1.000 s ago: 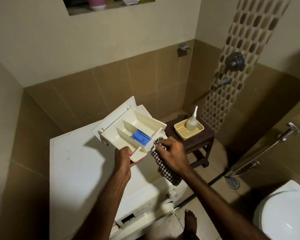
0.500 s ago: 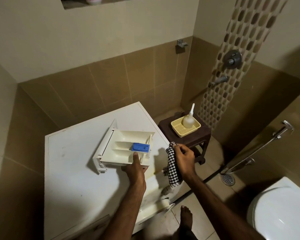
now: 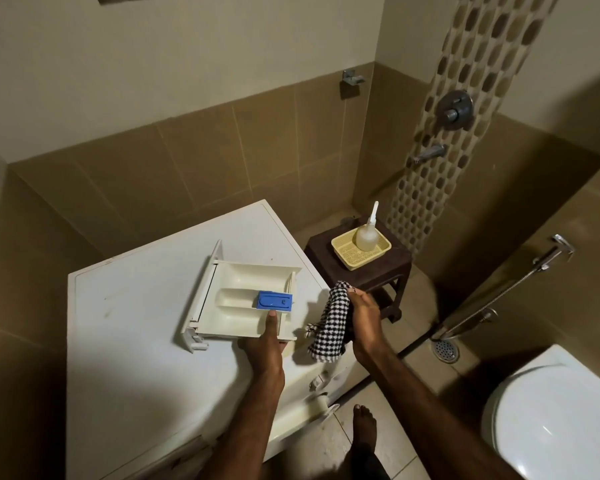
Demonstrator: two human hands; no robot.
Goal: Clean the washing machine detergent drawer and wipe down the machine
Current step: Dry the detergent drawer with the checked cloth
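Note:
The white detergent drawer [image 3: 243,296], with a blue insert [image 3: 274,301] in it, lies on top of the white washing machine [image 3: 136,341]. My left hand [image 3: 265,344] grips the drawer's near edge, thumb over the rim and pointing at the blue insert. My right hand [image 3: 364,320] holds a black-and-white checked cloth [image 3: 329,327] just right of the drawer, over the machine's front right corner; the cloth hangs down from my fist.
A dark brown stool [image 3: 361,271] stands right of the machine, carrying a yellow basket [image 3: 347,252] with a clear nozzle bottle [image 3: 367,233]. A white toilet [image 3: 555,420], a floor drain [image 3: 445,349] and a hand sprayer [image 3: 548,258] are at right. My bare foot [image 3: 362,427] is on the floor.
The drawer went from tilted up in my left hand to lying flat on the machine top. My right hand drew the cloth out of the drawer and off to the right.

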